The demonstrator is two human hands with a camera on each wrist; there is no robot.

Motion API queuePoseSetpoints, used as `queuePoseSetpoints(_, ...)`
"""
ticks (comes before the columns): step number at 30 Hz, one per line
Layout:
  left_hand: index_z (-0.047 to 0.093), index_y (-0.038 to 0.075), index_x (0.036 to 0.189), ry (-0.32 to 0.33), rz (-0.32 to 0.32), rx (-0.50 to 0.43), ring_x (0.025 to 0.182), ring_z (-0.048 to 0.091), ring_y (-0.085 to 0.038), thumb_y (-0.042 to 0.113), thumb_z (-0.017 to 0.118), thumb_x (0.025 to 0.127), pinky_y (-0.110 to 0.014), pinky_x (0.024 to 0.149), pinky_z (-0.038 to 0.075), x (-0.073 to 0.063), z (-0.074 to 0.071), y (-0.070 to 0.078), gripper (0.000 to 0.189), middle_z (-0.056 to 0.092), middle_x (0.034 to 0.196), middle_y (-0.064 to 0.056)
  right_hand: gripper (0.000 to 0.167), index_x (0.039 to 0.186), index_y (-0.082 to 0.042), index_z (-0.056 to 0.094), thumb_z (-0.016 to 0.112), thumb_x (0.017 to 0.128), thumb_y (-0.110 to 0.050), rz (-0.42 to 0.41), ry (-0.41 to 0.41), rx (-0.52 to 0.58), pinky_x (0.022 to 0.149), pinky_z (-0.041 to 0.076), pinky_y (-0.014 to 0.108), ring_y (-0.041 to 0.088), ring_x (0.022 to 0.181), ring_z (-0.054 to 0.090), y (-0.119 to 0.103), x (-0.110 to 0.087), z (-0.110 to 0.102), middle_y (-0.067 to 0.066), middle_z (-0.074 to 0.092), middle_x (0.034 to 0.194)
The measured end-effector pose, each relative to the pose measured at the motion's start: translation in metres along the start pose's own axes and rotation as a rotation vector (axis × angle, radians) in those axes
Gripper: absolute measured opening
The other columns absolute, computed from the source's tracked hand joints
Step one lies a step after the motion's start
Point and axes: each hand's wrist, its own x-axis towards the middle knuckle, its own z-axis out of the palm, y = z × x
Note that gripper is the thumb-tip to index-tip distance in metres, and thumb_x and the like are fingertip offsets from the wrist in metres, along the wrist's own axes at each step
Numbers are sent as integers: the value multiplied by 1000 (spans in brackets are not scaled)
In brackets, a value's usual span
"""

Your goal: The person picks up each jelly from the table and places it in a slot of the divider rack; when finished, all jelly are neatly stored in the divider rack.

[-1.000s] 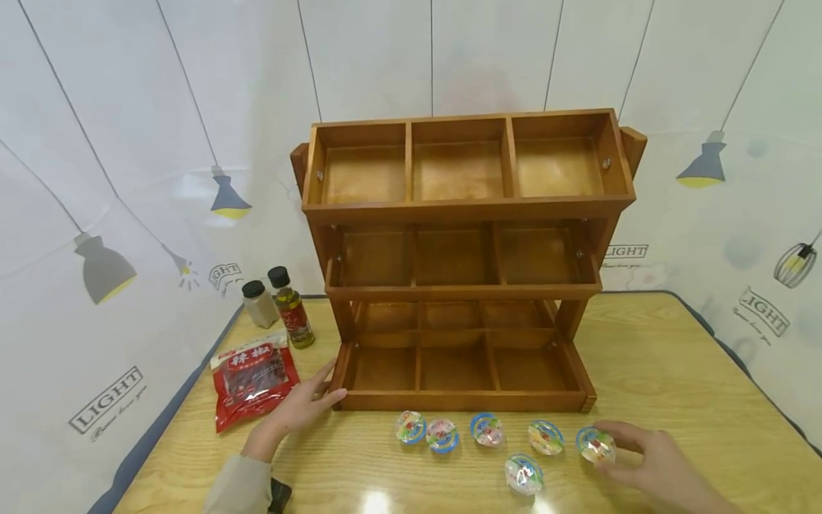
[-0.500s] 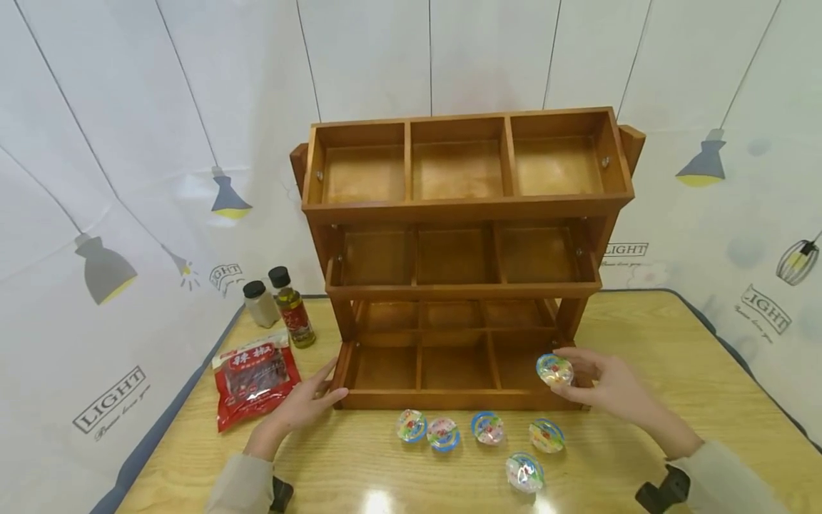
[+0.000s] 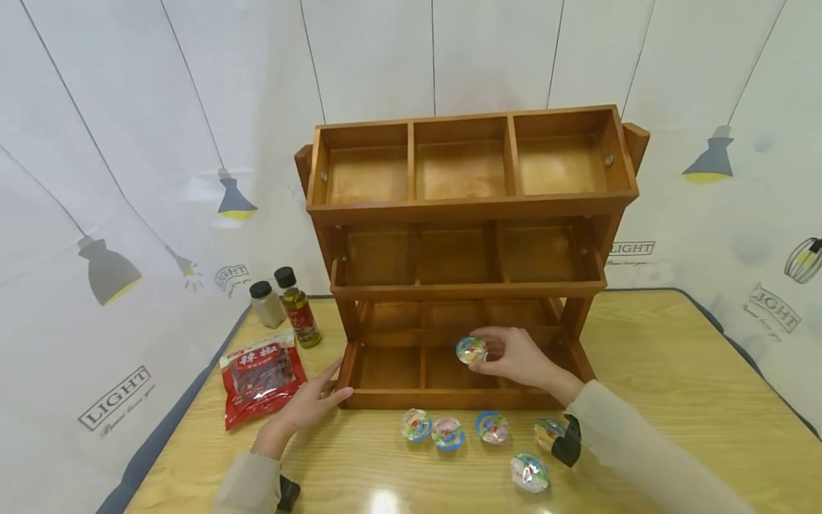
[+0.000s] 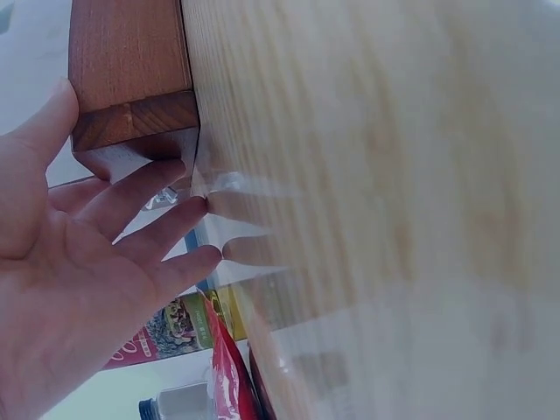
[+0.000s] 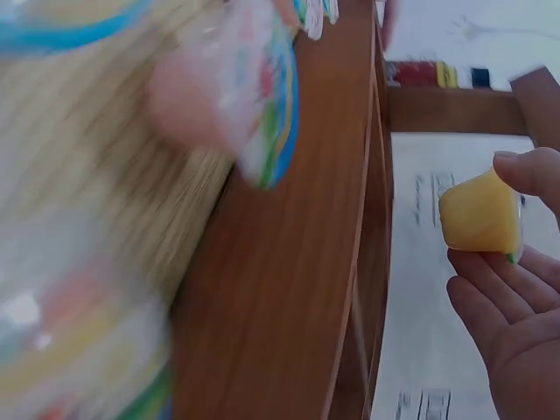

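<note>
My right hand point(image 3: 516, 355) pinches a small jelly cup point(image 3: 472, 350) between thumb and fingers, over the middle compartment of the lowest tier of the wooden rack point(image 3: 449, 400). In the right wrist view the held cup has a yellow body and a clear film lid. My left hand point(image 3: 310, 405) touches the rack's lower left front corner; in the left wrist view its fingers are spread and nearly straight beside the wood. Several more jelly cups point(image 3: 447, 434) with blue-rimmed printed lids lie on the table before the rack. One, near the right, is partly hidden by the black wrist strap.
Left of the rack lie a red bag of dried chili point(image 3: 263, 380), an oil bottle point(image 3: 300, 318) and a black-lidded jar point(image 3: 267, 305). The rack has three stepped tiers with dividers. A printed curtain point(image 3: 160, 214) borders the table's back and sides.
My right hand has picked up the rightmost jelly cup from the table and carried it up and leftward, past the right compartment to the middle one. My left hand has stayed at the rack's corner.
</note>
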Motion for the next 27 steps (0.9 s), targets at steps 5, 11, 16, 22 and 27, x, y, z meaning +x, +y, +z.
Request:
queuePoseSetpoints(5,18,19,143,15,-12,10,120,46,-33,42,52,86,-49,98,35,1,-2,1,70,46,131,-19,55,117,-2,55,73,72,-29,7,-64,85,75,52,29,22,92,64,-17,34,28,11,64,102)
queuePoseSetpoints(11,17,22,143,2,-14,-14,121,45,-33,44,52,85,-49,98,35,1,0,-4,71,45,133,-19,53,116,-4,55,74,72,-27,96,-72,120,71,52,27,20,91,63,-27,63,66,9,63,103)
queuePoseSetpoints(16,19,22,143,16,-8,-33,119,47,-32,42,54,85,-49,96,37,3,2,-4,70,48,130,-19,50,113,-4,56,75,70,-23,132,-33,165,67,52,26,20,88,63,-29,77,89,11,61,104)
queuePoseSetpoints(22,19,21,143,9,-3,-32,120,46,-33,44,52,85,-49,97,36,3,5,-2,70,45,133,-17,48,109,-2,57,75,70,-21,124,-16,121,67,51,26,19,86,62,-30,83,104,10,62,100)
queuePoseSetpoints(27,20,21,143,23,0,-25,120,46,-33,42,53,86,-49,96,37,2,5,-2,69,44,134,-17,50,110,-1,56,74,70,-24,96,-45,82,83,46,37,22,90,59,-32,90,112,10,62,101)
